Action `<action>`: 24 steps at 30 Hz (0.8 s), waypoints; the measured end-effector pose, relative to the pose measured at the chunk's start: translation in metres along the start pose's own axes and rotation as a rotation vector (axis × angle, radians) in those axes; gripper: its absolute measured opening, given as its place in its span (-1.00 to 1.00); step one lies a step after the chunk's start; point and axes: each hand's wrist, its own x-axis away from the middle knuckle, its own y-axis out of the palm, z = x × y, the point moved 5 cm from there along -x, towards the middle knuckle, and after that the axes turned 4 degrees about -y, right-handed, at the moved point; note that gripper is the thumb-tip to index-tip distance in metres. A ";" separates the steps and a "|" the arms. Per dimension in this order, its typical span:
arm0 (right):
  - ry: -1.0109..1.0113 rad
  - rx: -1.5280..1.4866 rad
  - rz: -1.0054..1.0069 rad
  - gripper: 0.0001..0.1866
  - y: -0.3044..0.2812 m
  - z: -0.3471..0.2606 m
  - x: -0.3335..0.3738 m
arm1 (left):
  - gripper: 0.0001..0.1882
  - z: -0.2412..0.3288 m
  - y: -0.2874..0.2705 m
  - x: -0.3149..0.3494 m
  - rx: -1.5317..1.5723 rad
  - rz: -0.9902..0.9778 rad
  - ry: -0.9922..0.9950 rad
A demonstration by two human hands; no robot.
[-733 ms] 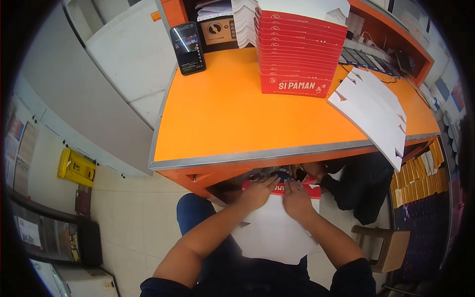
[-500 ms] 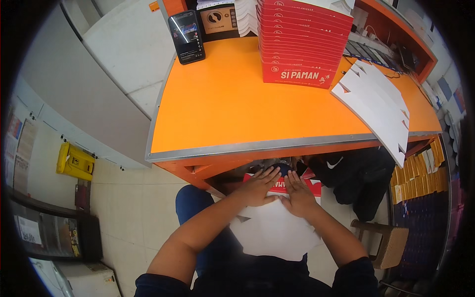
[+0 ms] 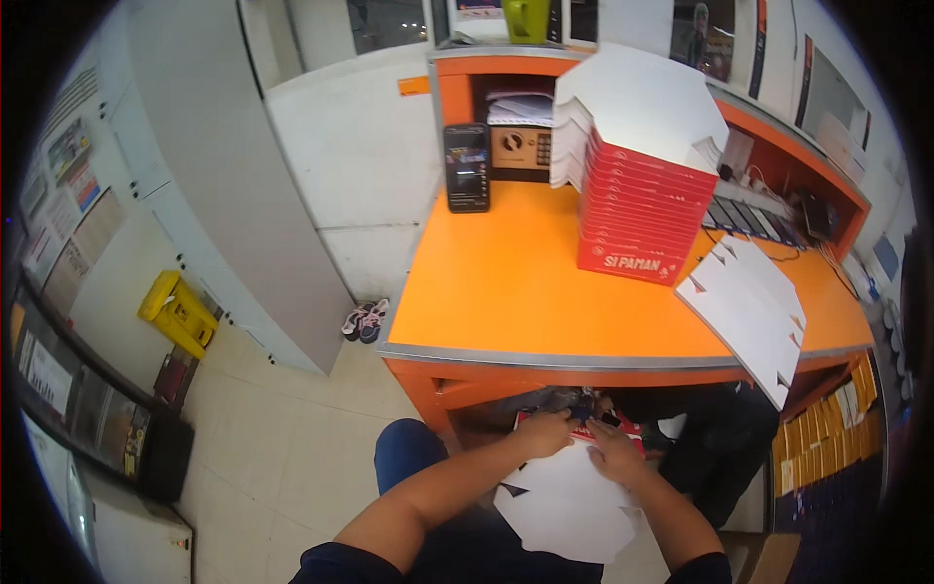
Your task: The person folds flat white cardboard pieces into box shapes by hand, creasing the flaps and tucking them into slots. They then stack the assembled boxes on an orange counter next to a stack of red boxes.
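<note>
A white cardboard box blank [image 3: 569, 501] with notched edges lies across my lap, below the desk's front edge. Its far end is folded over and shows a red printed flap [image 3: 632, 443]. My left hand [image 3: 547, 434] is closed at the left part of that fold, fingers bent toward the middle. Close beside it, my right hand [image 3: 613, 452] grips the fold from the right, its fingertips near the left hand's. The underside of the blank and some of my fingertips are hidden.
On the orange desk [image 3: 506, 292] stand a tall stack of red-and-white boxes [image 3: 637, 219] and a phone [image 3: 467, 170]. More flat white blanks [image 3: 744, 307] overhang its front right edge. Dark cloth [image 3: 725, 448] hangs beneath. Shoes [image 3: 366, 321] and a yellow bin [image 3: 179, 313] are left.
My view has tilted up and turned left. Both hands, stretched flat on the folded end before, are now bent in closer together at the fold. The blank stays on my lap.
</note>
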 end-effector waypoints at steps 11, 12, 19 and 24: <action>0.058 0.255 -0.392 -0.56 -0.041 -0.009 -0.051 | -0.75 0.030 -0.046 0.018 -0.049 0.113 -0.070; 0.035 0.218 -0.372 -0.56 -0.040 -0.011 -0.049 | -0.75 0.035 -0.050 0.020 -0.063 0.123 -0.062; 0.249 0.157 -0.178 -0.70 -0.072 -0.053 -0.019 | -0.57 0.047 -0.055 0.046 -0.006 0.277 0.092; 0.219 0.122 0.213 -0.77 -0.143 -0.094 0.036 | -0.14 0.032 -0.098 0.145 0.286 0.571 0.174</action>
